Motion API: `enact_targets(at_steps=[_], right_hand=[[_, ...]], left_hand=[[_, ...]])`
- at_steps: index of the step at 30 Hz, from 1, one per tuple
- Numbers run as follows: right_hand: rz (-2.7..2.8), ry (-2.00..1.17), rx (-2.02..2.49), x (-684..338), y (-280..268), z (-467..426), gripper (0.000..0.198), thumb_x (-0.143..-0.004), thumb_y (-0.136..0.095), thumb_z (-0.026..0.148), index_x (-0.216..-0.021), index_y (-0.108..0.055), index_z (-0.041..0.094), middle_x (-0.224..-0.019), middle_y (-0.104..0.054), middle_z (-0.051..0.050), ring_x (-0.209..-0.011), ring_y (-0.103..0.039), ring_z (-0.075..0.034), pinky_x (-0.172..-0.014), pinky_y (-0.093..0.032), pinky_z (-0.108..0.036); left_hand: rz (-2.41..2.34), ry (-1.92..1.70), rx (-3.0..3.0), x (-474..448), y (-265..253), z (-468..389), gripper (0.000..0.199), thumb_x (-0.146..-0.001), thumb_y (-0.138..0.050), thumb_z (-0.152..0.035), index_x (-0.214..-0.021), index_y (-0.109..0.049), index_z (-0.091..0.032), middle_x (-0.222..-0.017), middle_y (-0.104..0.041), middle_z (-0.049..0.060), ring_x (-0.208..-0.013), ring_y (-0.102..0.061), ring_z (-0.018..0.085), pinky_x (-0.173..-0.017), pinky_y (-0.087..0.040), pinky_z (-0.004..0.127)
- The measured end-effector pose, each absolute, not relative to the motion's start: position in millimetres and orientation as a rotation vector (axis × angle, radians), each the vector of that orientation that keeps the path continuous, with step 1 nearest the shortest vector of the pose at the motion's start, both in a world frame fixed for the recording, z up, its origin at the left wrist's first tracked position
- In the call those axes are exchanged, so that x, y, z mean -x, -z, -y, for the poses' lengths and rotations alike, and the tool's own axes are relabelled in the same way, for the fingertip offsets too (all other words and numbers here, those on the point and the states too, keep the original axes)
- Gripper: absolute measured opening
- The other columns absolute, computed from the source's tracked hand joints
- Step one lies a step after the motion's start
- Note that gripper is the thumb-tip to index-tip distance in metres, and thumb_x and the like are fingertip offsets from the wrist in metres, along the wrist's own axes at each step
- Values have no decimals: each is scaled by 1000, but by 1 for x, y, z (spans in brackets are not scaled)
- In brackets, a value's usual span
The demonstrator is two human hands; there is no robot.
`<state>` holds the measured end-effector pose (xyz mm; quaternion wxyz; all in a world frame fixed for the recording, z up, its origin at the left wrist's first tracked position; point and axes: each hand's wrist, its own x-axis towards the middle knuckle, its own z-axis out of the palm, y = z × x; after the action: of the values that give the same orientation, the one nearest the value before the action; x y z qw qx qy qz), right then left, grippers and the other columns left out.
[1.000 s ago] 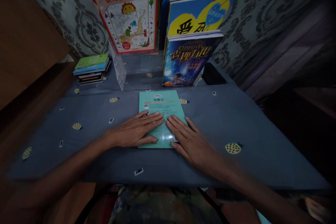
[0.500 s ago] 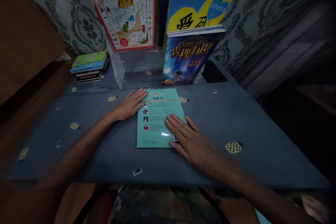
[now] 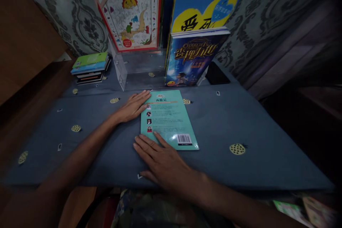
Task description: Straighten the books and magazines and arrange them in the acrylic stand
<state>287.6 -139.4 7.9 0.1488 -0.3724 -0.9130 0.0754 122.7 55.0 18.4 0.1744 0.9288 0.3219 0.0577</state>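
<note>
A teal book (image 3: pixel 171 117) lies flat on the blue tablecloth with a barcode at its lower right corner, back cover up. My left hand (image 3: pixel 133 107) rests at the book's upper left edge, its fingers stretched out and their tips on the cover. Across the lower left corner lies my right hand (image 3: pixel 160 160), flat with the fingers out and the thumb apart. It covers that corner of the book and part of the cloth in front of it.
Behind the book stands a clear acrylic rack (image 3: pixel 141 80) holding a red picture book (image 3: pixel 130 17), a blue-and-yellow book (image 3: pixel 203 10) and a dark blue book (image 3: pixel 192 58). A small book stack (image 3: pixel 91 67) is at the left. A flat black object (image 3: pixel 217 73) lies at the right.
My right hand has moved left and toward me, from the book's right side to its lower left corner, uncovering the barcode. My left hand and the book have barely moved.
</note>
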Motion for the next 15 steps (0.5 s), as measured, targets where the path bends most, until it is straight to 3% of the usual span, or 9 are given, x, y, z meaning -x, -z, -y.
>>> enact_targets(at_steps=[3, 7, 12, 15], right_hand=[[2651, -298, 1028, -288, -9, 144, 57, -103, -44, 46, -149, -43, 13, -158, -42, -10, -151, -28, -23, -126, -22, -52], [2660, -456, 978, -307, -19, 156, 53, -102, -48, 38, -152, -41, 19, -157, -45, -7, -149, -34, -20, -125, -26, -47], [2503, -404, 1002, -342, -25, 165, 51, -103, -43, 19, -153, -40, 27, -145, -59, -4, -135, -54, -18, -119, -40, -43], [2282, -239, 1208, -367, -20, 157, 53, -102, -41, 20, -154, -39, 32, -141, -63, -4, -128, -61, -22, -109, -52, -44]], left_hand=[[-900, -163, -2642, -122, -18, -55, 62, -104, -18, -54, -158, -24, -25, -167, -20, 4, -156, -13, 21, -126, -13, 47], [-906, -165, -2645, -122, -17, -56, 62, -104, -17, -55, -158, -24, -25, -168, -19, 4, -156, -13, 21, -125, -13, 48], [-904, -143, -2640, -122, -18, -56, 64, -104, -18, -55, -159, -24, -22, -168, -19, 5, -156, -12, 23, -125, -14, 48], [-908, -158, -2630, -121, -18, -59, 64, -103, -21, -58, -158, -25, -25, -168, -17, 5, -156, -11, 24, -125, -15, 49]])
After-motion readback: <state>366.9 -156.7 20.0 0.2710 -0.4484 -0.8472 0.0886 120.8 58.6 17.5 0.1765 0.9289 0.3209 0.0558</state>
